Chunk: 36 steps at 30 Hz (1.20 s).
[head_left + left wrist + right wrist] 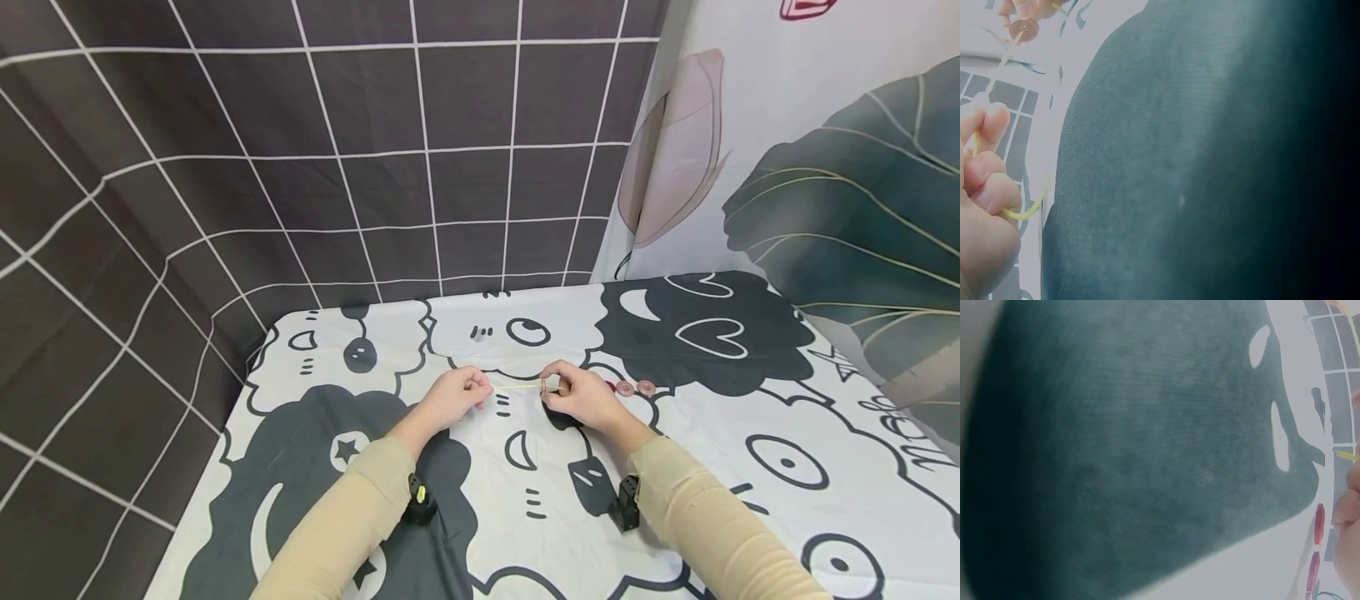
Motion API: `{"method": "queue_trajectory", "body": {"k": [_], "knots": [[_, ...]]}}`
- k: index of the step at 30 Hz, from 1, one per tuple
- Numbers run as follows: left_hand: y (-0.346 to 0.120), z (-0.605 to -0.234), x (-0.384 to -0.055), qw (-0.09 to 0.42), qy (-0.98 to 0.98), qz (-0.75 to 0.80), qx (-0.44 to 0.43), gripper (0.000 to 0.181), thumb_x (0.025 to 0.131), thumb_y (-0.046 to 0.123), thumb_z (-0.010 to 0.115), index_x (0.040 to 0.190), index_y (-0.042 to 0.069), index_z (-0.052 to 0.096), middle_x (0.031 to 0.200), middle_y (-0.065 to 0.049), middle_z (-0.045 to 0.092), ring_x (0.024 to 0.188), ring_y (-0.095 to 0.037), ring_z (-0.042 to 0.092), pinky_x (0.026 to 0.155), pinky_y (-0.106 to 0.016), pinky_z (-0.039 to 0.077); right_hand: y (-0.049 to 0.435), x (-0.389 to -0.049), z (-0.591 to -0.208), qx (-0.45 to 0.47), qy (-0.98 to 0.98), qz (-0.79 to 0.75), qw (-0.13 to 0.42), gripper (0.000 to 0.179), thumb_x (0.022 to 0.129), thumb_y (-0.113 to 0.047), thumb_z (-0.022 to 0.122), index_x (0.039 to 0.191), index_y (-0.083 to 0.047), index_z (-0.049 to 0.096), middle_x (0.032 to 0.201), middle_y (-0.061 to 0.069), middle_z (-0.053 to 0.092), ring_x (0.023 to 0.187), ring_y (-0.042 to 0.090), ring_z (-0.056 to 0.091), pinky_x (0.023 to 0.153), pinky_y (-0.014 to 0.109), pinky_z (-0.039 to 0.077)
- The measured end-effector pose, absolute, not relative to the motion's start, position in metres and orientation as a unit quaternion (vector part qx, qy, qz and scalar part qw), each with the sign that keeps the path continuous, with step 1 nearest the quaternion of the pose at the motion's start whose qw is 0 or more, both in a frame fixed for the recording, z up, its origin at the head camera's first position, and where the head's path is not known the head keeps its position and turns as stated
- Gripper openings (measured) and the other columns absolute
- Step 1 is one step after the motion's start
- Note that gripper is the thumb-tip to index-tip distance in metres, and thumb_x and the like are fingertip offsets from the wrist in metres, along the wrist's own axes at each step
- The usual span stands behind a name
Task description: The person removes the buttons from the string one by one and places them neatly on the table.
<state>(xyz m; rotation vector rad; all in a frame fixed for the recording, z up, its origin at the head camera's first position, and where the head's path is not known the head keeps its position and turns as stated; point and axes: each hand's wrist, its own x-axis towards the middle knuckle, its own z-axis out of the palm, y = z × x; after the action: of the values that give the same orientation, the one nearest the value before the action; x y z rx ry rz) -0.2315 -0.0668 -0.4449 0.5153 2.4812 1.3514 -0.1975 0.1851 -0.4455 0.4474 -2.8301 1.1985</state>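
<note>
Between both hands a thin yellow cord point(517, 387) runs nearly straight across. My left hand point(453, 396) pinches one end of it with thumb and fingers; in the left wrist view a loose tail of the cord point(1035, 209) curves out below the curled fingers. My right hand point(579, 397) holds a round brownish-pink button point(1024, 30) by its edge, upright, and the cord passes into a hole at its middle. A short piece of cord point(1346, 455) sticks out beside the right fingers in the right wrist view.
Just right of the right hand, more round buttons point(625, 388) lie in a row on the cartoon-print cloth point(480, 500). A dark grid-patterned curtain point(360, 108) hangs behind, and a leaf-print curtain point(825, 208) hangs at the right.
</note>
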Motion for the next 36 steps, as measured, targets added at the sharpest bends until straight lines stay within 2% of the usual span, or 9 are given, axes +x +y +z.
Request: {"method": "queue_trajectory", "body": {"k": [19, 29, 36], "knots": [[-0.067, -0.443, -0.229, 0.130, 0.857, 0.468, 0.173, 0.014, 0.092, 0.023, 0.061, 0.089, 0.010, 0.061, 0.063, 0.002, 0.059, 0.044, -0.010, 0.037, 0.043, -0.024, 0.033, 0.188, -0.198, -0.444, 0.126, -0.918, 0.376, 0.009, 0.025, 0.082, -0.023, 0.066, 0.106, -0.020, 0.062, 0.062, -0.006, 0.045, 0.049, 0.012, 0.041, 0.049, 0.028, 0.035], [-0.068, -0.442, -0.227, 0.129, 0.856, 0.470, 0.174, 0.014, 0.092, 0.023, 0.061, 0.089, 0.010, 0.061, 0.063, 0.002, 0.058, 0.045, -0.011, 0.038, 0.044, -0.025, 0.034, 0.195, -0.196, -0.446, 0.129, -0.919, 0.372, 0.022, 0.025, 0.081, -0.022, 0.067, 0.106, -0.017, 0.062, 0.061, -0.006, 0.045, 0.051, 0.012, 0.043, 0.053, 0.028, 0.037], [-0.068, -0.443, -0.228, 0.129, 0.860, 0.463, 0.174, 0.013, 0.092, 0.023, 0.061, 0.089, 0.010, 0.061, 0.063, 0.002, 0.059, 0.046, -0.011, 0.039, 0.046, -0.026, 0.036, 0.199, -0.196, -0.448, 0.126, -0.915, 0.383, 0.025, 0.025, 0.081, -0.020, 0.067, 0.105, -0.015, 0.061, 0.062, -0.006, 0.046, 0.052, 0.012, 0.043, 0.051, 0.027, 0.036]]}}
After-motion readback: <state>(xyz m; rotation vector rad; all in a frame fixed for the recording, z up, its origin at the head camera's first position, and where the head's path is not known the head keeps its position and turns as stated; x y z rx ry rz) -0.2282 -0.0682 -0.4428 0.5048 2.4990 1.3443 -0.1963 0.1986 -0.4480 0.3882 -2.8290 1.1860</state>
